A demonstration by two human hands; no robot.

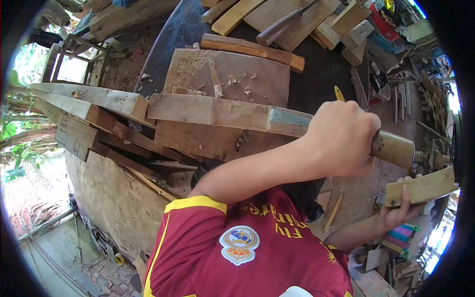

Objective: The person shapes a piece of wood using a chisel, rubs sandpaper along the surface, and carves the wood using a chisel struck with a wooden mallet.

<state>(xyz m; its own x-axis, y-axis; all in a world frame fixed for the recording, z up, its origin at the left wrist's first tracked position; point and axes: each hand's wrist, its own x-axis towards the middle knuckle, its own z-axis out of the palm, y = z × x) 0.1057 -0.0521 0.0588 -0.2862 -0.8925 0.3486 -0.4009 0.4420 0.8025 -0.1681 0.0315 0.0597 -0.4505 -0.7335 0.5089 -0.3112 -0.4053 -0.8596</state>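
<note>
The left arm point(267, 167), bent at the elbow, crosses in front of the torso toward the wearer's right; its left hand point(343, 138) is clenched in a fist, knuckles uppermost. The right arm point(360, 234) reaches outward on its own side, lower in view and partly hidden near the shoulder, its right hand point(395, 216) raised with fingers point(405, 197) in a grasping pose.

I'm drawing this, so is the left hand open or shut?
Shut: the left hand makes a fist around the brown handle.
</note>
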